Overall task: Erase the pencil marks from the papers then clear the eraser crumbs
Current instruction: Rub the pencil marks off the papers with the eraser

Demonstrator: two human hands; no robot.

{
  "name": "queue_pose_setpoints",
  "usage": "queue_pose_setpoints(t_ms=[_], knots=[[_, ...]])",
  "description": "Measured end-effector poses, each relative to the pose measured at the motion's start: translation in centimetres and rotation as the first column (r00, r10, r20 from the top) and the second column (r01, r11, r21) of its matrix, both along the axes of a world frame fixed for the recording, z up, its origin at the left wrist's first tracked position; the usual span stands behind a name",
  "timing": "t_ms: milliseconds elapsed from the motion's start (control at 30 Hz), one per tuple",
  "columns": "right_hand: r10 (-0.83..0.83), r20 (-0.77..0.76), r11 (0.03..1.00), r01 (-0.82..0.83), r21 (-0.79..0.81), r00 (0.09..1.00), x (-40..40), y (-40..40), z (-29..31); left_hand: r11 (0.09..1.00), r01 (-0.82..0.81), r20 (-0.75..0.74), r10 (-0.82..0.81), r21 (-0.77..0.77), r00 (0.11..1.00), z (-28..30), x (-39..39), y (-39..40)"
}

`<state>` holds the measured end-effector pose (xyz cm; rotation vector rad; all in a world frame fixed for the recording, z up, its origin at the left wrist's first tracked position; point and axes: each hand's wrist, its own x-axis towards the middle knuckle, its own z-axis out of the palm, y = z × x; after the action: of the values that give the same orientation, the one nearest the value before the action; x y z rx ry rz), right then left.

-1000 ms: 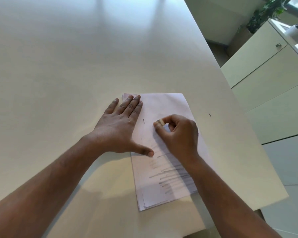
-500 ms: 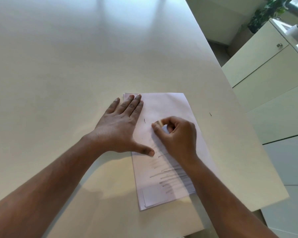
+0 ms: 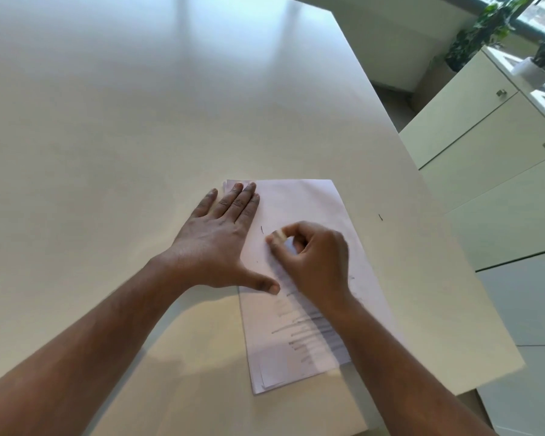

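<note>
A stack of white papers [image 3: 302, 202] lies on the pale table [image 3: 139, 121], near its right front corner. Grey pencil lines [image 3: 299, 335] cross the lower half of the top sheet, and a short dark stroke [image 3: 261, 229] sits near the upper left. My left hand [image 3: 221, 243] lies flat with straight fingers on the stack's left edge, thumb stretched across the sheet. My right hand [image 3: 312, 259] is curled, pinching a small pale eraser [image 3: 279, 236] against the paper just right of that stroke. Most of the eraser is hidden by my fingers.
One dark crumb [image 3: 380, 217] lies on the table to the right of the papers. The table's right edge runs close beside the stack, with pale cabinets [image 3: 485, 146] and potted plants [image 3: 485, 29] beyond it. The table stretches wide to the left and far side.
My right hand with the eraser has shifted slightly left across the sheet, and its motion blurs it. My left hand has stayed pressed on the stack.
</note>
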<state>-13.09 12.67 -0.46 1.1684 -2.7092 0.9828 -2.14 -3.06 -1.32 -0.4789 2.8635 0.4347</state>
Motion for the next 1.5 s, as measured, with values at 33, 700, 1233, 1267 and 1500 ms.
queue_pose_setpoints(t_ms=[33,700,1233,1267,1500], knots=[[-0.091,-0.002,0.996,0.091,-0.015,0.996,-1.5,0.0,0.1,1.0,0.0,0.001,0.0,0.002,1.0,0.0,-0.1,0.0],[-0.241,-0.029,0.971,0.241,0.001,0.97,-3.4,1.3,0.3,1.0,0.0,-0.003,0.0,-0.014,1.0,-0.3,0.0,0.0],[-0.244,-0.119,0.968,0.248,0.024,0.962,-5.2,2.1,0.4,1.0,-0.003,-0.02,0.003,-0.001,1.0,-0.3,-0.1,0.0],[-0.267,-0.113,0.962,0.271,0.021,0.957,-5.4,2.2,0.4,1.0,-0.003,-0.02,0.003,0.001,1.0,-0.4,-0.1,0.0],[-0.191,-0.092,0.98,0.196,0.046,0.977,-4.2,2.3,0.4,1.0,-0.002,-0.015,0.002,0.004,1.0,-0.3,0.0,-0.1]])
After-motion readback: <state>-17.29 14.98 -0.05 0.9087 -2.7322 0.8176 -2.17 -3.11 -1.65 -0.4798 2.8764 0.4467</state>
